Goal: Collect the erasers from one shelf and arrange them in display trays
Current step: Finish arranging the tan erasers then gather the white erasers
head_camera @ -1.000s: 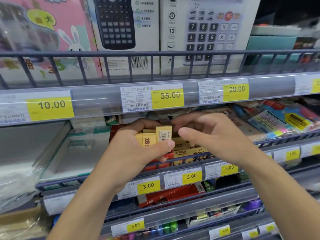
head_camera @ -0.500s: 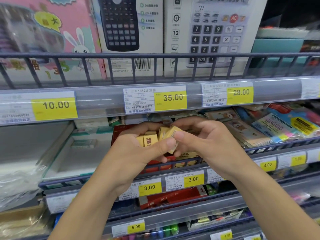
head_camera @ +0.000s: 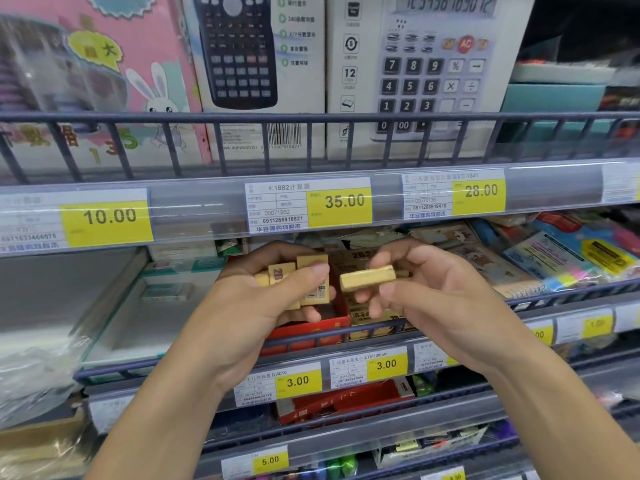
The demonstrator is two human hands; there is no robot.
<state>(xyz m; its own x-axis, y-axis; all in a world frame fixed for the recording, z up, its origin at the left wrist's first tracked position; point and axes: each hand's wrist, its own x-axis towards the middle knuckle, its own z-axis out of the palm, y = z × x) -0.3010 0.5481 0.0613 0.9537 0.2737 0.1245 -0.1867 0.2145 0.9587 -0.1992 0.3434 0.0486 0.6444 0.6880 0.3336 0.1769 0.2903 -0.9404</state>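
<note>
My left hand (head_camera: 258, 306) grips a small stack of yellow boxed erasers (head_camera: 304, 275), thumb across their front. Just to its right, my right hand (head_camera: 426, 296) pinches a single yellow eraser (head_camera: 367, 278) held flat between thumb and fingers, apart from the stack. Both hands hover over a red display tray (head_camera: 311, 332) on the middle shelf. Behind and right of the tray, a gold eraser box (head_camera: 360, 315) shows between the hands. How many erasers the left hand holds is partly hidden by its fingers.
A wire rail (head_camera: 346, 336) fronts the shelf, with 3.00 price tags (head_camera: 386, 365) below. Calculator boxes (head_camera: 415, 74) stand on the shelf above. A pale tray (head_camera: 162, 292) sits left of the red tray; stationery packs (head_camera: 568, 258) lie at right. Another red box (head_camera: 346, 400) sits one shelf down.
My right hand has drawn one eraser away from the stack in my left hand and turned it flat. The hands have moved slightly apart.
</note>
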